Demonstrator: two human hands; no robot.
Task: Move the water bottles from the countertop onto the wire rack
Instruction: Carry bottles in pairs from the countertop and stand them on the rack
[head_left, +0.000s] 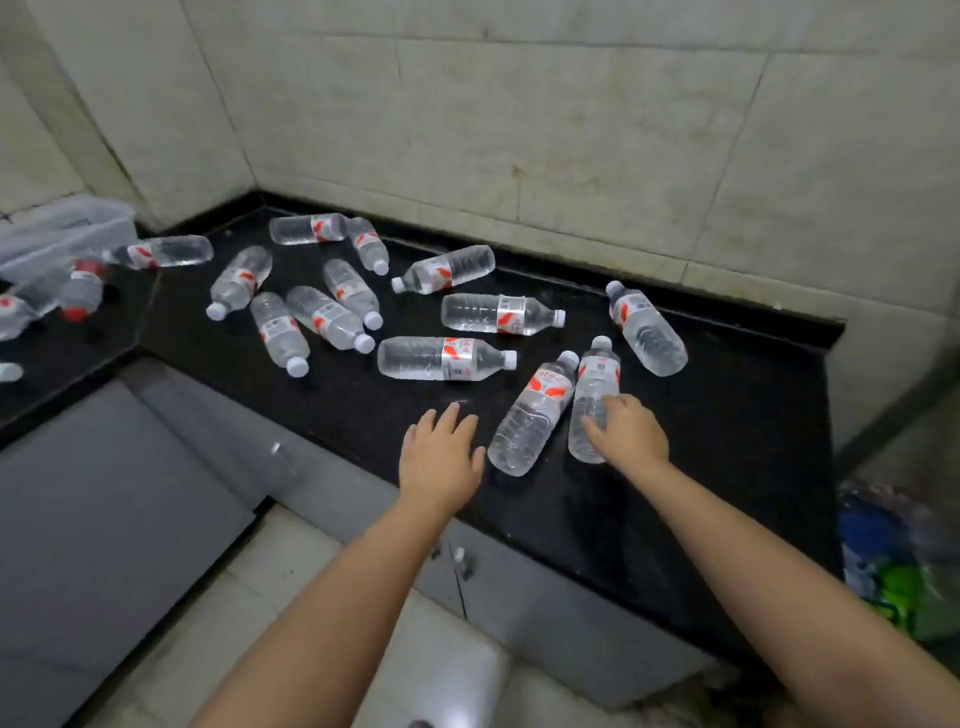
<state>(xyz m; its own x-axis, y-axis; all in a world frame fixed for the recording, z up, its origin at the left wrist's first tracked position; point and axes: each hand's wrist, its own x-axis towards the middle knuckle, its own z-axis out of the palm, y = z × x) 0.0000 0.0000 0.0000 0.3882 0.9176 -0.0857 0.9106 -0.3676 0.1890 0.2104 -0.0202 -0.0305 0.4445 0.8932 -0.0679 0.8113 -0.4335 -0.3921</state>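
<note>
We find our right hand (626, 428) curled around the base of one clear plastic water bottle with a red-and-white label (594, 400), though the grip does not look fully closed. Our left hand (441, 457) hangs spread and empty over the black polished stone countertop (727, 441).

A second clear bottle of the same kind (532, 413) lies touching the gripped bottle on its left, between our two hands. The remaining clear labelled bottles (447, 358) lie scattered on their sides beyond the gripped bottle, toward the tiled wall. The wire rack is not in view.

Risks, in our judgement:
- Lifting the gripped bottle may nudge its neighbour, which lies near the counter's front edge and could roll off.
- A hold at the base alone may let the smooth, full bottle slip or tip.
</note>
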